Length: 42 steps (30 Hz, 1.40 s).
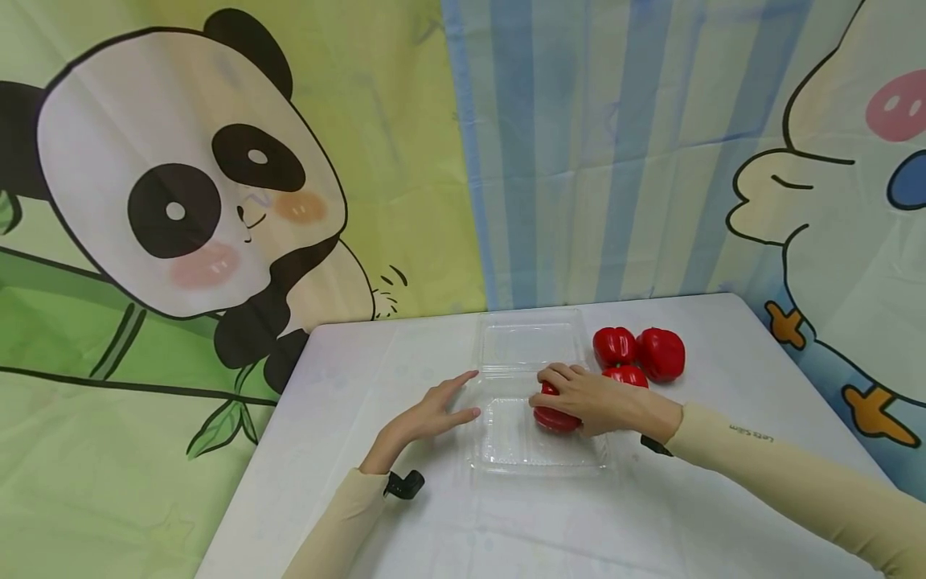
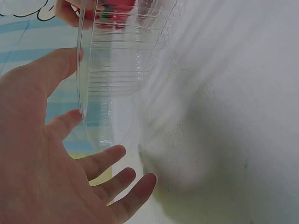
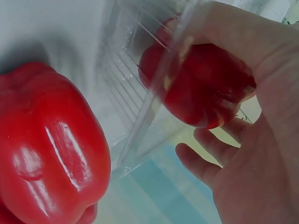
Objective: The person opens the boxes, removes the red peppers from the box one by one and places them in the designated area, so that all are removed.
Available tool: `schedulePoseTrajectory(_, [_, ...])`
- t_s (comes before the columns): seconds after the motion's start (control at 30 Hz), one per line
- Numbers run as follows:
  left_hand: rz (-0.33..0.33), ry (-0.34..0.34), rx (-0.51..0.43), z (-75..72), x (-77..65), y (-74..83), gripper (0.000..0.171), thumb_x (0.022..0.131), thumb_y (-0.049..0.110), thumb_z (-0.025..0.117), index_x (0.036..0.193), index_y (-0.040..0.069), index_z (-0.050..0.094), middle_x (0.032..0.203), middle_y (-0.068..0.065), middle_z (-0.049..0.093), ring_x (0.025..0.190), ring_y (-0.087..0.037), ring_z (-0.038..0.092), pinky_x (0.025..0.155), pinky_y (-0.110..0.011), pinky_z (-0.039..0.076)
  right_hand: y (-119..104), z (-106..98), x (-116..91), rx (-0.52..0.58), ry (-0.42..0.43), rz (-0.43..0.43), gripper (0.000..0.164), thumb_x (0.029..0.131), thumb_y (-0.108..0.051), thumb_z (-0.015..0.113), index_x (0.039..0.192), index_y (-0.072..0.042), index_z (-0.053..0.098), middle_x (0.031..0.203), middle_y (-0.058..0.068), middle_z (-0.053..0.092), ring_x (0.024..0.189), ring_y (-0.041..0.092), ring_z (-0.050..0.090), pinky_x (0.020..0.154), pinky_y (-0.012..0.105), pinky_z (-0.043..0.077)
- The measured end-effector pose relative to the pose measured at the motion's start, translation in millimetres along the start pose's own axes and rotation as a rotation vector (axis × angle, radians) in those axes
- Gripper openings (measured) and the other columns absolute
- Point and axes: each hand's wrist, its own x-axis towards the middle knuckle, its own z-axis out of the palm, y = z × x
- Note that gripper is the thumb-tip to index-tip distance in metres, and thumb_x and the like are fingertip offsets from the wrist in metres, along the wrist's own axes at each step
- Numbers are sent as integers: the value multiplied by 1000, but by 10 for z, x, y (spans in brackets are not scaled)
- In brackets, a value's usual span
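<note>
My right hand (image 1: 596, 398) grips a red bell pepper (image 1: 555, 418) within the right side of a clear plastic clamshell box (image 1: 506, 434). In the right wrist view the fingers curl round this pepper (image 3: 201, 88), with the box's ribbed wall partly in front of it. A green stem shows on the pepper (image 2: 117, 8) through the plastic in the left wrist view. My left hand (image 1: 430, 414) is at the box's left side, fingers spread and relaxed. Its thumb and index fingertips touch the rim, and nothing is held.
Three more red bell peppers (image 1: 661, 354) sit together right of the box. The box's lid (image 1: 531, 342) lies folded back toward the far edge of the white table (image 1: 405, 515). Behind hangs a curtain (image 1: 405, 161) printed with a panda.
</note>
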Motion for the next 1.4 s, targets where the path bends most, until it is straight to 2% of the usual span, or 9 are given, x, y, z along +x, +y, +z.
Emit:
schedulePoseTrajectory(0.8, [14,-6,7,-17,1,24,76,98,49,59,161,23,24,164,-8,32,151,-34,29,120,-61,25,9,-157,-137,20,75,49,98,57,-27,97,141,-29,46,143,9,48,131,31,46,93,49,57])
schedulePoseTrajectory(1.4, [-3,-3,2,-8,4,7,76,97,53,58,160,26,25,162,-11,33,150,-36,29,118,-64,25,86,-291,-433,46,146,130,100,53,-26,98,140,-27,50,137,9,52,125,33,50,86,53,58])
